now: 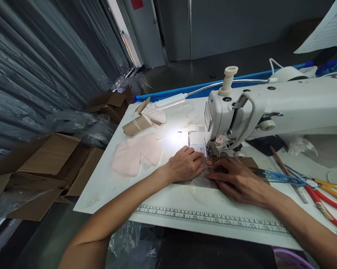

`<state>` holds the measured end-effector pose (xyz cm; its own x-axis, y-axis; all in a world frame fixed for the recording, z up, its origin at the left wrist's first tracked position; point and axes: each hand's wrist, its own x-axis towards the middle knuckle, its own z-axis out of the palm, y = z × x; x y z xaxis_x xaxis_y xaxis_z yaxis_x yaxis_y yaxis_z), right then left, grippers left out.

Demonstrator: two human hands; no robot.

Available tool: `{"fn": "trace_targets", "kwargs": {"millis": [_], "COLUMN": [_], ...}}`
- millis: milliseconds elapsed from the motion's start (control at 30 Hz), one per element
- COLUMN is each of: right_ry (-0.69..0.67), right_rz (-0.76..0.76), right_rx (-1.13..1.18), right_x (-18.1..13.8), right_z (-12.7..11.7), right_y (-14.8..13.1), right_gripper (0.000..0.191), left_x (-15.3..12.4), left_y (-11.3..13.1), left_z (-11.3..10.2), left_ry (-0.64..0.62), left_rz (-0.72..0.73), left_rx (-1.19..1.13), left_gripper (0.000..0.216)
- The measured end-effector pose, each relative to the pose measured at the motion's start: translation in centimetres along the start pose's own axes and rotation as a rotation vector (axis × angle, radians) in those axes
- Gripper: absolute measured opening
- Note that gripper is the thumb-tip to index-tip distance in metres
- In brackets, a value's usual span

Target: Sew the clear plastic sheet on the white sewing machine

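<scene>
Both flat, neither clasping: left hand and right hand pressed palm-down, fingers spread, on a clear plastic piece with a small red mark, lying just near of the needle area at table centre. Fingertips of the two almost meeting over it.

Far and right, spanning much of the view: white sewing machine, no readable brand. Beneath everything: white table, with a printed ruler strip along the near edge, numbers readable roughly 4 to 16. Left, off the table: brown cardboard boxes. Left of the hands: pale pink fabric pieces. Far left on the table: cardboard roll. Right of the right hand: blue-handled scissors, then red-handled scissors. Far right corner: sheet of paper, print too small to read.
</scene>
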<state>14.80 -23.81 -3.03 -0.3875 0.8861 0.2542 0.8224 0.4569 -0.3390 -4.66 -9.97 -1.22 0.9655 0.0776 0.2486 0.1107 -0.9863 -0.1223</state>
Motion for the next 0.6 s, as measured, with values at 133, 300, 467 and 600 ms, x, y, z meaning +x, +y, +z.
{"fn": "trace_targets", "kwargs": {"millis": [133, 300, 467, 600], "right_ry": [0.109, 0.229, 0.224, 0.219], "right_rz": [0.02, 0.068, 0.09, 0.09], "right_rx": [0.009, 0.032, 0.034, 0.023], "right_x": [0.1, 0.4, 0.2, 0.2], "right_z": [0.6, 1.2, 1.5, 1.5], "right_y": [0.3, 0.8, 0.8, 0.7], "right_gripper": [0.035, 0.033, 0.033, 0.033], "left_x": [0.9, 1.5, 0.8, 0.8], "left_y": [-0.7, -2.1, -2.2, -1.9], "left_z": [0.6, 1.1, 1.1, 1.0], "left_ry": [-0.032, -0.037, -0.06, -0.076], "left_rz": [-0.022, -0.042, -0.065, -0.073], "left_rx": [-0.005, -0.106, -0.185, -0.179], "left_gripper": [0.035, 0.04, 0.046, 0.046]}}
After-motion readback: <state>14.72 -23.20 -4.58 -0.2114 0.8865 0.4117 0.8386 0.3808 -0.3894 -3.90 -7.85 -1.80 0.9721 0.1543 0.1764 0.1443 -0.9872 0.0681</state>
